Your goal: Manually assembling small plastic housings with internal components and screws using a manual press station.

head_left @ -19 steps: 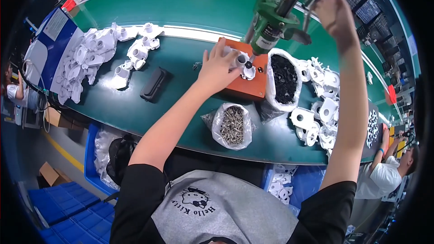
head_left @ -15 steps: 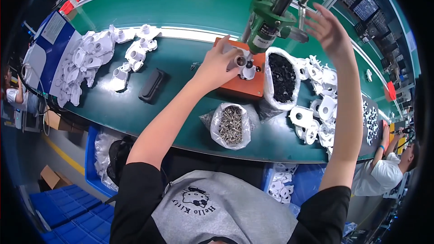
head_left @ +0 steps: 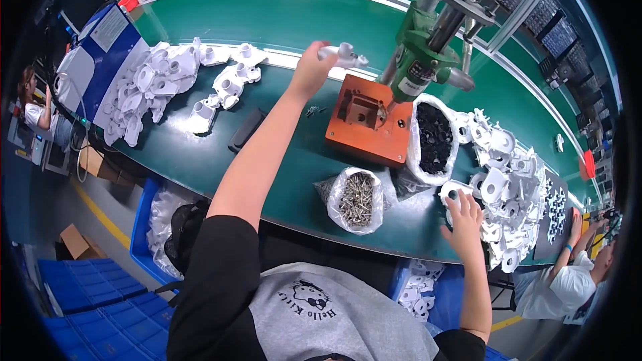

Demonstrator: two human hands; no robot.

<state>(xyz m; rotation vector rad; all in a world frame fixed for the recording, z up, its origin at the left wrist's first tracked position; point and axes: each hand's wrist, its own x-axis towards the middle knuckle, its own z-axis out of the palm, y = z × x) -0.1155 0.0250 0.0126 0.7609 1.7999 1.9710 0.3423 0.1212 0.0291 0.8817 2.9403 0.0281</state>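
Observation:
My left hand [head_left: 313,72] grips a white plastic housing [head_left: 346,55], raised off to the left of the press. Below it, the orange fixture block [head_left: 344,130] shows a bare recess in its top. The green press [head_left: 418,67] stands over the block's right side, its tip close to the block. On the right, my right hand [head_left: 464,222] has its fingers spread, at the near edge of the pile of white ring-shaped parts [head_left: 493,185]. Its fingertips overlap a white part there; whether they touch it I cannot tell.
A bag of screws [head_left: 356,199] and a bag of black parts [head_left: 435,140] flank the block. White housings [head_left: 150,80] heap up at left, near a dark case [head_left: 246,130]. A few loose screws [head_left: 315,111] lie left of the block. Another person [head_left: 558,284] works at far right.
My left hand has lifted the white housing out of the fixture and moved it up and left. My right hand has come down from beside the press to the white parts.

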